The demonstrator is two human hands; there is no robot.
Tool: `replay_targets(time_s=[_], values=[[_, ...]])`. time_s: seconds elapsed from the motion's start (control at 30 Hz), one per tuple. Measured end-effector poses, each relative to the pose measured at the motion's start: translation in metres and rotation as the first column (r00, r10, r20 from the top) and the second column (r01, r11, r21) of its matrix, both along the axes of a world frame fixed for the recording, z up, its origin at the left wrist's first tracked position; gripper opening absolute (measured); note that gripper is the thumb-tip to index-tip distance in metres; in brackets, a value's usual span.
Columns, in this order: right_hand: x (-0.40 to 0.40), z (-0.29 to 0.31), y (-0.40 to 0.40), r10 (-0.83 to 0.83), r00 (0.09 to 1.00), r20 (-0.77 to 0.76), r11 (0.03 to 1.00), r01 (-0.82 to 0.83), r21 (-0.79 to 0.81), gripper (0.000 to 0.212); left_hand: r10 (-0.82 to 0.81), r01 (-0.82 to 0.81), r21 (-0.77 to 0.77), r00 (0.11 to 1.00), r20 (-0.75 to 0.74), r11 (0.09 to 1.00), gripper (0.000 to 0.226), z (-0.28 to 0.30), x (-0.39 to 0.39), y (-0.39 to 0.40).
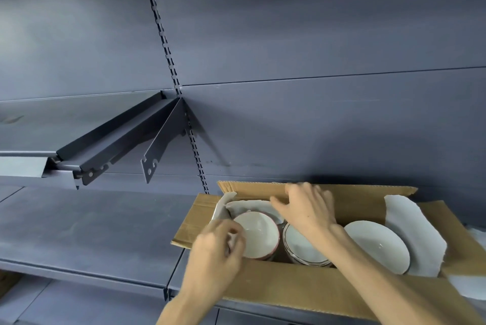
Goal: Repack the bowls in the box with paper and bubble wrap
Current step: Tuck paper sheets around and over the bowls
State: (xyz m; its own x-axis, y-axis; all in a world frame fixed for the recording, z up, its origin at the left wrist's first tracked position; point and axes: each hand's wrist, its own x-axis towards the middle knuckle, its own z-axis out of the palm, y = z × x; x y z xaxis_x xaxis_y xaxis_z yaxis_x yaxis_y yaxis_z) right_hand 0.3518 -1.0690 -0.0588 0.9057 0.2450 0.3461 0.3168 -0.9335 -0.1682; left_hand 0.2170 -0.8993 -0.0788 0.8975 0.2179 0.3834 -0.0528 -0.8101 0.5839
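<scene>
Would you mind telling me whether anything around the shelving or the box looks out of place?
Yes: the shelf bracket left of the box juts out bare, carrying no shelf board on its right side.

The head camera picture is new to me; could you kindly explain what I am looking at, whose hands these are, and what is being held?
There is no machine here. A person wears one wide-angle camera on the head, looking forward and down, so the two bare arms reaching in from the bottom are the person's own.

An open cardboard box stands on a dark metal shelf. Inside it are three white bowls: the left bowl, the middle bowl and the right bowl, which leans tilted. White packing paper lies behind the right bowl, and more paper sits behind the left bowl.

The left hand is at the near rim of the left bowl, fingers curled round what looks like a bit of paper. The right hand reaches over the middle bowl, fingers spread and straight near the back flap; it seems to hold nothing.
</scene>
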Motion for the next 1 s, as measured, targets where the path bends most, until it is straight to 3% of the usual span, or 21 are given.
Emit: replay_targets(time_s=[0.1, 0.17, 0.23, 0.3, 0.37, 0.47, 0.57, 0.63, 0.83, 1.0], values=[[-0.013, 0.006, -0.001, 0.078, 0.99, 0.114, 0.983, -0.095, 0.156, 0.025, 0.255, -0.257, -0.012, 0.951, 0.177, 0.966, 0.014, 0.016, -0.005, 0.021], [-0.023, 0.005, 0.013, 0.263, 0.962, -0.07, 0.896, -0.216, 0.388, 0.02, 0.359, -0.358, -0.024, 0.933, 0.04, 0.933, 0.016, 0.025, 0.006, 0.033], [-0.033, -0.003, 0.034, 0.411, 0.826, -0.386, 0.85, -0.194, 0.49, 0.013, 0.38, -0.384, 0.011, 0.907, -0.181, 0.923, 0.034, 0.029, 0.023, 0.04], [-0.04, -0.016, 0.057, 0.441, 0.652, -0.616, 0.853, -0.093, 0.513, 0.018, 0.374, -0.374, 0.059, 0.879, -0.294, 0.925, 0.04, 0.029, 0.038, 0.043], [-0.044, -0.024, 0.075, 0.505, 0.487, -0.712, 0.775, 0.107, 0.623, 0.03, 0.347, -0.34, 0.077, 0.885, -0.309, 0.937, 0.032, 0.026, 0.047, 0.047], [-0.049, -0.022, 0.09, 0.6, 0.36, -0.714, 0.637, 0.325, 0.699, 0.05, 0.344, -0.315, 0.143, 0.89, -0.299, 0.938, 0.016, 0.02, 0.053, 0.051], [-0.052, -0.012, 0.104, 0.693, 0.226, -0.684, 0.49, 0.548, 0.678, 0.071, 0.34, -0.308, 0.155, 0.902, -0.265, 0.939, 0.012, 0.012, 0.051, 0.053], [-0.051, -0.007, 0.111, 0.703, 0.197, -0.684, 0.447, 0.626, 0.639, 0.079, 0.335, -0.306, 0.149, 0.91, -0.243, 0.94, 0.009, 0.009, 0.049, 0.055], [-0.049, -0.008, 0.133, 0.684, 0.239, -0.69, 0.322, 0.75, 0.578, 0.091, 0.357, -0.309, 0.205, 0.895, -0.268, 0.929, 0.006, 0.008, 0.047, 0.058], [-0.041, -0.011, 0.138, 0.668, 0.166, -0.726, 0.364, 0.778, 0.512, 0.1, 0.337, -0.284, 0.202, 0.889, -0.311, 0.937, 0.013, 0.004, 0.045, 0.056]])
